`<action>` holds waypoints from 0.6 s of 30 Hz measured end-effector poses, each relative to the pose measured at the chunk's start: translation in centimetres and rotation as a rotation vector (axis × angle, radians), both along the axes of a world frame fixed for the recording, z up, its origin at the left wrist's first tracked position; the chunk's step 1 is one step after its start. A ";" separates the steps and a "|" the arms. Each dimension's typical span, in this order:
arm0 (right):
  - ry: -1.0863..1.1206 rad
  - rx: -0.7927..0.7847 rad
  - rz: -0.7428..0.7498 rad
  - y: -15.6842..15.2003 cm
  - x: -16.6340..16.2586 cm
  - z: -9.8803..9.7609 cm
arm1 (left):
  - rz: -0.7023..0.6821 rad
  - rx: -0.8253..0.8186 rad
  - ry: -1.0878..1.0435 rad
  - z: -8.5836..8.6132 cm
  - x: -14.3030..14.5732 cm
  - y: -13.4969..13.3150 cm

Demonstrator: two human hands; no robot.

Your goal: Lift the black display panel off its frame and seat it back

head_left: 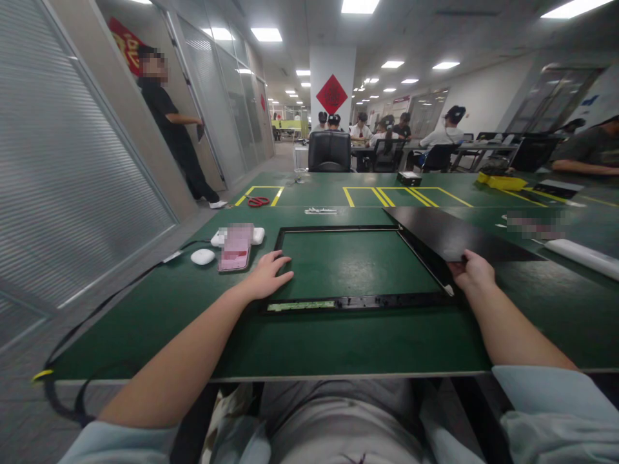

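Observation:
A thin black rectangular frame (387,301) lies flat on the green table (348,348), with the tabletop showing through its opening. A greenish strip (300,305) runs along the left part of its near bar. My left hand (271,274) rests at the frame's left side, fingers apart. At the right, my right hand (472,272) pinches the near edge of a flat dark panel (449,235). That panel is tilted and its left edge is raised beside the frame's right bar. A small white piece (449,290) sits at the frame's near right corner.
Left of the frame are a pink phone (236,248), a white rounded case (202,257) and a cable. Red-handled scissors (258,202) and small white bits (320,211) lie farther back. A white roll (583,258) lies right. A person (169,122) stands in the left doorway.

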State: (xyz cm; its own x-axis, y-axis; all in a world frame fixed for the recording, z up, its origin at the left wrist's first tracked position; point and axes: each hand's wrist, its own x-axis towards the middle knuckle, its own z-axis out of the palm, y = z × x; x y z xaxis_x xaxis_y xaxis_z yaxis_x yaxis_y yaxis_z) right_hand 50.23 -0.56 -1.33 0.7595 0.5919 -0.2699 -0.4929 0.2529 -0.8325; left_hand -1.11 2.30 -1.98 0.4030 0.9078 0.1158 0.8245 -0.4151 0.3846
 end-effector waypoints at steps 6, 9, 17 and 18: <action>-0.032 -0.012 0.003 -0.2 -0.7 0.5 | 0.002 0.002 0.000 0.2 0.0 -0.1; -0.042 -0.002 0.024 -0.4 -1.0 0.8 | 0.006 -0.001 0.002 0.3 0.1 -0.2; -0.042 0.039 0.113 -0.9 -1.9 1.4 | 0.008 -0.018 -0.006 0.6 0.1 -0.4; -0.047 0.057 0.131 -1.0 -2.1 1.4 | 0.008 -0.020 -0.012 0.6 0.1 -0.3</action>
